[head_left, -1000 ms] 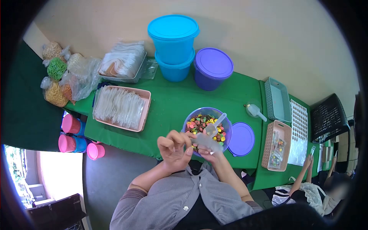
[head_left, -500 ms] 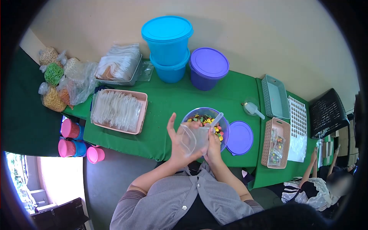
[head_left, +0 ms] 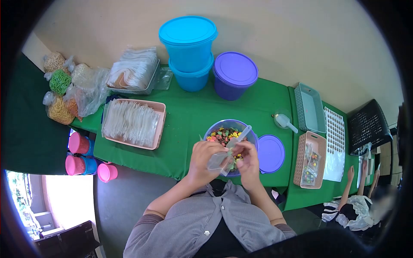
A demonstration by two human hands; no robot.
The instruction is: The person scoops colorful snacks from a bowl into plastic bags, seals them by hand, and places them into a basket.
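Observation:
A small clear plastic bag (head_left: 218, 162) hangs between my hands over the near side of a purple-rimmed bowl (head_left: 207, 132). My left hand (head_left: 203, 158) is closed on the bag's left side. The fingers of my right hand (head_left: 249, 161) pinch at its upper right edge, partly hiding it. In the bowl lie many small round pieces (head_left: 226, 135) in yellow, pink, green and brown. A clear scoop (head_left: 244, 133) stands tilted in the bowl, its handle pointing up right behind my right hand.
A purple lid (head_left: 271, 154) lies right of the bowl. A pink basket (head_left: 162, 118) of plastic bags is at left. Lidded buckets (head_left: 189, 51) stand at the back. Another scoop (head_left: 284, 121) and a basket with filled bags (head_left: 310, 165) are at right, near a co-worker's arms (head_left: 348, 182).
My left hand has turned from spread fingers to a closed grip on the bag. My right hand has moved slightly right, and the bag sits lower between them.

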